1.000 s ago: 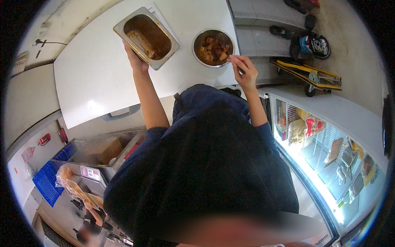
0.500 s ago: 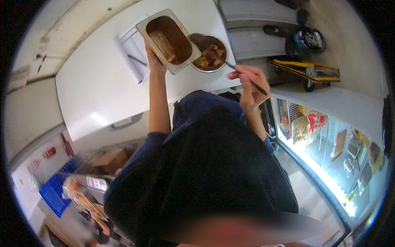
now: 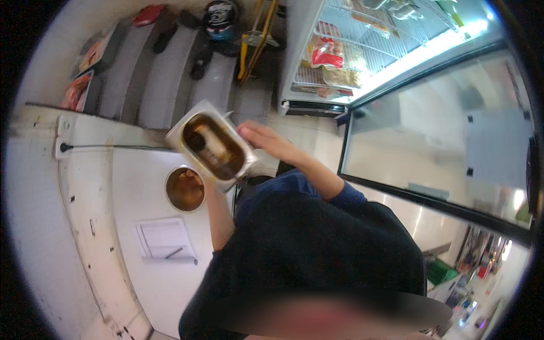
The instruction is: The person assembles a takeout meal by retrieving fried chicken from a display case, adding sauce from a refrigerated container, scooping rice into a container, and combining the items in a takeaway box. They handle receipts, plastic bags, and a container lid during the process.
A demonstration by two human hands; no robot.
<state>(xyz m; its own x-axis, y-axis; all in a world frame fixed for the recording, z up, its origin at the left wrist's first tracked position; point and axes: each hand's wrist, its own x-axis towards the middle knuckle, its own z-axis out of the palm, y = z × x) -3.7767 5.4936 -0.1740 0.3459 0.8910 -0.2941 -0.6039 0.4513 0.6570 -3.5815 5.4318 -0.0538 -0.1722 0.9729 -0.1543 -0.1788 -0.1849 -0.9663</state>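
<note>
A rectangular metal food pan is tilted in front of me, its inside coated with brown sauce and showing a pale streak. My left hand is closed on it from below, most of its fingers hidden behind the metal. At the pan's right edge, my right hand grips the rim with its fingertips. The spoon is not visible now. Left of the pan, a round metal bowl holds chunks of food in brown sauce on the white table.
Nearer on the table lie a paper pad and a pen. Grey steps and a yellow-framed trolley stand beyond. At right, a lit fridge has its glass door open. A black cable runs along the table's far end.
My view has swung right, toward the fridge. The pan has moved off the bowl's side, held out over the table's edge. My right hand has gone from the spoon to the pan.
</note>
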